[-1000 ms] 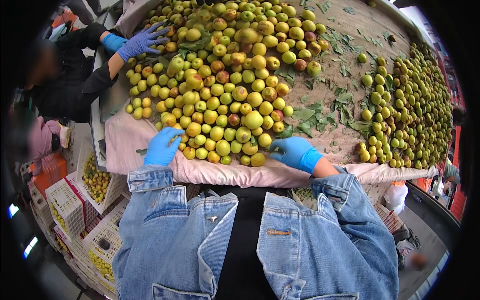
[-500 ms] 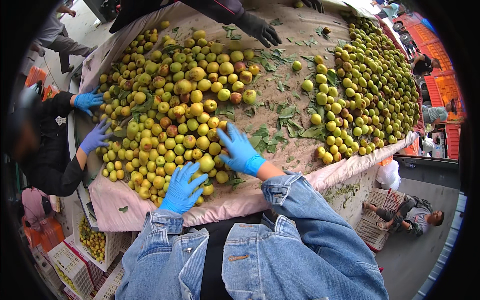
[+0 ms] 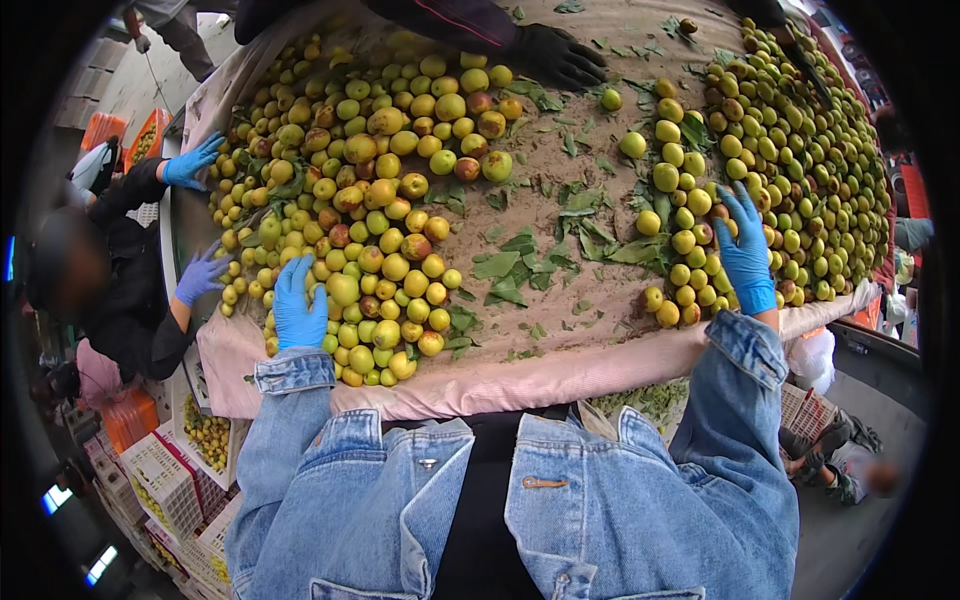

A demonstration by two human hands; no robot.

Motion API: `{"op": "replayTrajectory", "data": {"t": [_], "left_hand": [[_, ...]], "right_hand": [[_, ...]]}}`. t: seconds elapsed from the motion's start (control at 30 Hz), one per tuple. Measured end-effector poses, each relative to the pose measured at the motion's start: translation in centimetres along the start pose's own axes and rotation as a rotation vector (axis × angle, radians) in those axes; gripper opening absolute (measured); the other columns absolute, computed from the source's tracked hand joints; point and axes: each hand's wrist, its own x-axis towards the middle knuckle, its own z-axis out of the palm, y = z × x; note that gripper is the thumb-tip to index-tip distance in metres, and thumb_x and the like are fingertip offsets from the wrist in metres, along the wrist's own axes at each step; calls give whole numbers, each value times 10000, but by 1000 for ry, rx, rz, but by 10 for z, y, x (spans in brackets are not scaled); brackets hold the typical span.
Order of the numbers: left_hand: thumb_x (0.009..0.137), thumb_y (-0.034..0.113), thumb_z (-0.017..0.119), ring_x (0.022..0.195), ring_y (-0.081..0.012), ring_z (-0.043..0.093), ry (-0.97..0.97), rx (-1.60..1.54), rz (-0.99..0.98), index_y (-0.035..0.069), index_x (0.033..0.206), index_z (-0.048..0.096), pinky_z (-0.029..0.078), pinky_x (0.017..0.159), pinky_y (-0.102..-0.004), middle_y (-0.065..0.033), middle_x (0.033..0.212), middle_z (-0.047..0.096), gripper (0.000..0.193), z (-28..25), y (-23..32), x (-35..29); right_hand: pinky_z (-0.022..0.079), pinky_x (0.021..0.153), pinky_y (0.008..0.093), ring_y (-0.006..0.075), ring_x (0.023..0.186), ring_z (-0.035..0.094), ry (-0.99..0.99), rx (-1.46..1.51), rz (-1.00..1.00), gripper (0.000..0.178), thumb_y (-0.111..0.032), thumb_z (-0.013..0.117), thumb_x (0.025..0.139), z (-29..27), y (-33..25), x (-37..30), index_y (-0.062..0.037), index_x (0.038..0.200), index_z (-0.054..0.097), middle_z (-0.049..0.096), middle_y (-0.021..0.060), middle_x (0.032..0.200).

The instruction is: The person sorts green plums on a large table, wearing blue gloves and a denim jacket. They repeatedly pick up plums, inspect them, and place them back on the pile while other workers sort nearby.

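Well left of the leaves (image 3: 515, 268) on the cloth (image 3: 490, 381), the left hand (image 3: 299, 308) lies on the left fruit heap (image 3: 395, 267), fingers straight, thumb apart, not closed around any fruit; this heap spreads from it toward the leaves and forward. Right of the leaves, the right hand (image 3: 744, 250) touches the right fruit heap (image 3: 800, 180); whether its fingers hold one, I cannot tell. Fruits are round, without clear long axis; each hand is nearer to its own heap.
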Motion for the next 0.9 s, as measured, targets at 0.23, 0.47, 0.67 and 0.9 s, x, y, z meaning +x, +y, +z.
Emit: {"op": "replayTrajectory", "data": {"t": [0.23,0.47,0.67,0.9], "left_hand": [[794,151,623,1315,-361,297,-329,-119,362,138,1290,506,242,1075,-477,-159,1449,292,510,74,149,32],[826,218,618,1369,-353,198,-385,-405,577,182,1363,422,200,1103,-463,-137,1488,216,573,122,308,152],[820,295,622,1392,-354,140,-380,-200,787,210,1389,392,125,1108,-511,-132,1502,190,620,168,419,218],[761,681,486,1359,-406,203,-606,5,863,317,1435,277,-40,990,-711,-112,1529,106,794,225,473,199]], "right_hand": [[252,1071,502,468,1308,258,150,-556,325,698,-324,651,785,-110,168,-27,-276,1404,332,252,222,1454],[211,1074,542,533,1310,183,338,-432,711,741,-591,503,832,-149,323,-34,-292,1448,221,128,256,1486],[108,1049,638,481,1364,44,448,-285,904,755,-668,436,824,-165,350,-2,-350,1453,164,42,198,1518],[156,1091,514,409,1356,157,357,-421,779,653,-582,475,853,-176,379,-4,-241,1397,358,331,117,1446]]}}
